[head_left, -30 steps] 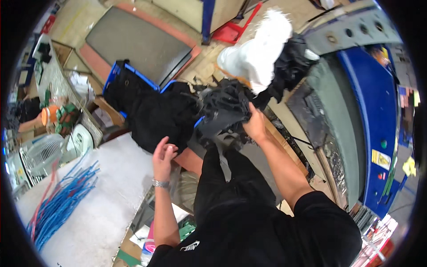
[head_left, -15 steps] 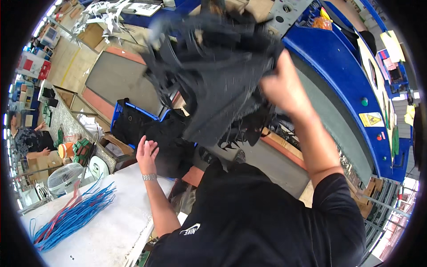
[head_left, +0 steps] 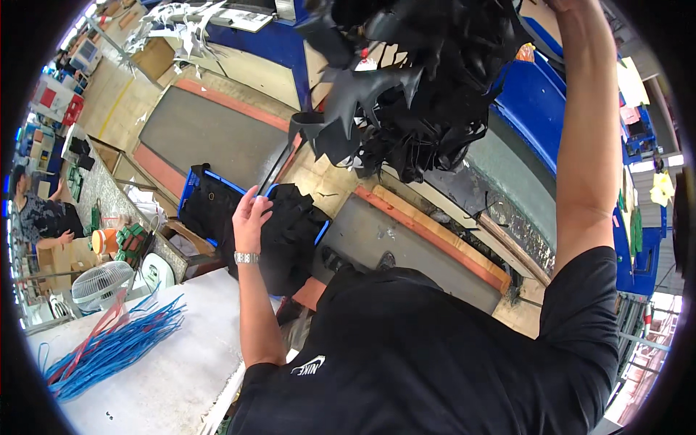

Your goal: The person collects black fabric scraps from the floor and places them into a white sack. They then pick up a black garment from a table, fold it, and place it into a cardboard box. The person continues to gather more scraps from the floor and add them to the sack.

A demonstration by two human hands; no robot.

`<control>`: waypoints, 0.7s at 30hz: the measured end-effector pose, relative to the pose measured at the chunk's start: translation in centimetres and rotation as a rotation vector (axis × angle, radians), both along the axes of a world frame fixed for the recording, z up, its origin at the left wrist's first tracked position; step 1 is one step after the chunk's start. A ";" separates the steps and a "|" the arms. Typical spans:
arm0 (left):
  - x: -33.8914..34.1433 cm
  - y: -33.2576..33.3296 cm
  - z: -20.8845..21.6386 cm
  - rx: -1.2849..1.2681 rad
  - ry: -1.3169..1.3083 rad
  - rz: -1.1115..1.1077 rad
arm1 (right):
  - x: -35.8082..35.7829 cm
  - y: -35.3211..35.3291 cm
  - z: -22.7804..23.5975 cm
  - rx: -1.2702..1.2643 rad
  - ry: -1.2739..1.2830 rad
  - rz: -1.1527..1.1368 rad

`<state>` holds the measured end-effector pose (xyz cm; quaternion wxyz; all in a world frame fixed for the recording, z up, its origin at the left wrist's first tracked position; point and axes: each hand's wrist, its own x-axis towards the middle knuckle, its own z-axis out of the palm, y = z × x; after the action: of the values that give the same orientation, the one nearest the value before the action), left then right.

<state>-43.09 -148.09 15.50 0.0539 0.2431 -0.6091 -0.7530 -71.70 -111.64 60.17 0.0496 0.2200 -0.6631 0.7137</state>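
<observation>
A large tangle of black cut-out scrap sheet (head_left: 435, 80) hangs high in front of me, its torn strips dangling. My right hand (head_left: 573, 4) is raised to the upper edge of the picture, closed on the scrap; its fingertips are cut off from view. Lower left, my left hand (head_left: 251, 214), with a metal watch at the wrist, pinches the end of a thin black strip (head_left: 275, 170) that runs up to the tangle. Just below and beside that hand, black material (head_left: 290, 217) fills and overhangs a blue crate (head_left: 190, 190).
Blue and red strands (head_left: 119, 348) lie on a white table (head_left: 210, 341) at left, near a fan (head_left: 101, 283). A blue machine (head_left: 533, 94) stands at right beside a wooden-edged ledge (head_left: 435, 239). Grey mats (head_left: 210, 138) cover the floor. Another person (head_left: 43, 217) works far left.
My right hand has lifted the black scrap up and to the right, uncovering the floor and ledge. My left hand has risen slightly, its fingers closing on a strip.
</observation>
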 end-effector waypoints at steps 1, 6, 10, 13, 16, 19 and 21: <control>-0.4 0.0 -0.2 -0.018 -0.019 -0.032 | -0.5 -0.4 -0.2 -0.062 -0.035 -0.031; -2.8 1.5 -1.6 -0.160 -0.086 -0.294 | -1.7 -7.4 -4.9 -0.125 0.024 -0.111; -3.1 4.0 -3.2 -0.140 -0.040 -0.420 | -0.3 -13.7 -9.4 -0.293 0.066 -0.079; -2.3 6.5 -4.4 -0.082 -0.006 -0.504 | -0.7 -18.1 -11.1 -0.156 0.006 -0.414; -1.5 9.2 -5.2 -0.101 -0.025 -0.567 | -1.1 -21.1 -12.2 -0.200 0.010 -0.351; -1.0 12.1 -5.0 -0.132 -0.016 -0.615 | -1.9 -22.1 -12.0 -0.192 0.057 -0.387; -1.6 14.8 -4.7 -0.130 -0.018 -0.698 | -4.0 -23.0 -11.4 -0.233 0.052 -0.392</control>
<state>-44.65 -133.34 10.83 -0.1968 0.0231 -0.7028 -0.6833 -75.72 -134.61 48.79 0.2295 0.0981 -0.6048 0.7562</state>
